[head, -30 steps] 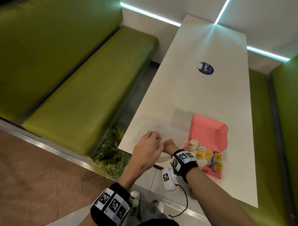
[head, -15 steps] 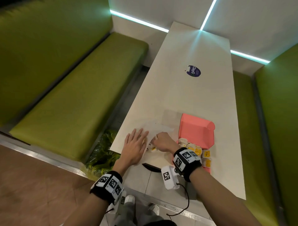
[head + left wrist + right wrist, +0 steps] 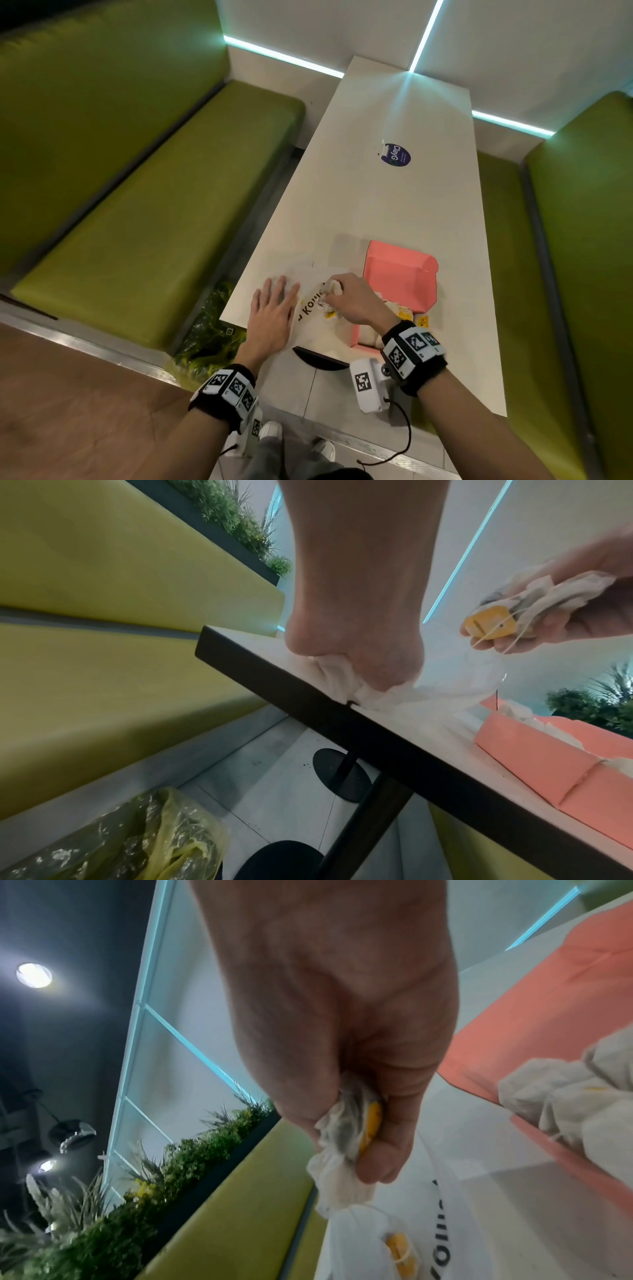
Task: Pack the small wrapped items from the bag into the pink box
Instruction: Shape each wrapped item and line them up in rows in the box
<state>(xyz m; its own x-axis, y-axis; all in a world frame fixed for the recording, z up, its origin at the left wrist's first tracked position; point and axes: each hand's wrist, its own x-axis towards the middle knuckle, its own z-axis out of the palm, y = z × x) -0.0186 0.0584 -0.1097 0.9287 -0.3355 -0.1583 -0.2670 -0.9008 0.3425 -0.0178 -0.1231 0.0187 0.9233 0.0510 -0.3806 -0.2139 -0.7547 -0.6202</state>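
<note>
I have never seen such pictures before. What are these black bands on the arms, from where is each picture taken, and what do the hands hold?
No machine here: a person works with bare hands. The black bands carry small cameras. One picture comes from a camera on the head, looking down; the other two look along each hand from the wrist.

On the white table stands an open pink box with wrapped items already inside, and beside it lies a thin white bag. The left hand presses flat on the bag. The right hand holds a few small wrapped items with yellow tags, its fingers curled round them, above the bag.
</note>
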